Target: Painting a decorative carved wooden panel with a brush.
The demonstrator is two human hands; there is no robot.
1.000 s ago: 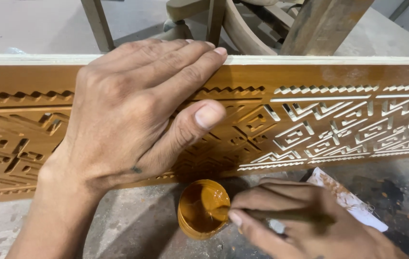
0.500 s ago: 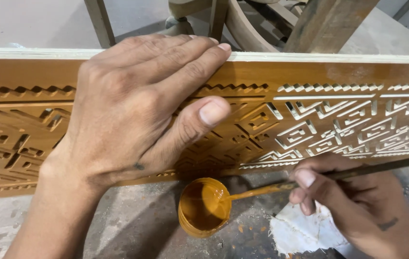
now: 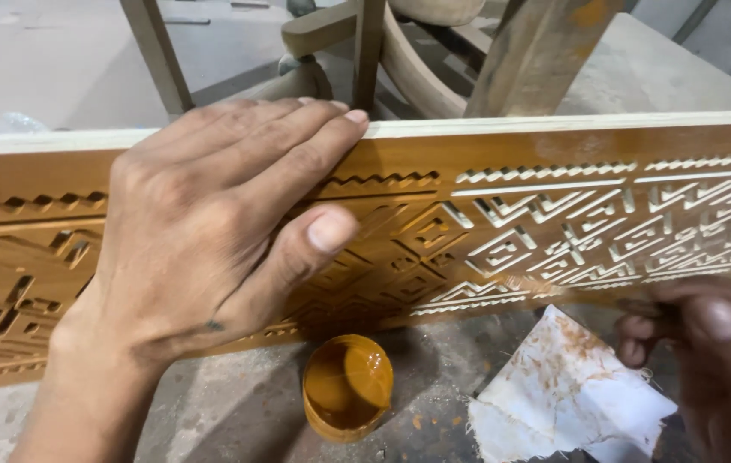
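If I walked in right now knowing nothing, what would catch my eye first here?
First, the long carved wooden panel standing on edge across the view, stained amber brown at left while the zigzag and diamond carvings at right look paler. The left hand lies spread flat on its face. Below it, on the dusty grey floor, sit a small pot of brown stain and a stained white cloth, with the right hand at the lower right edge.
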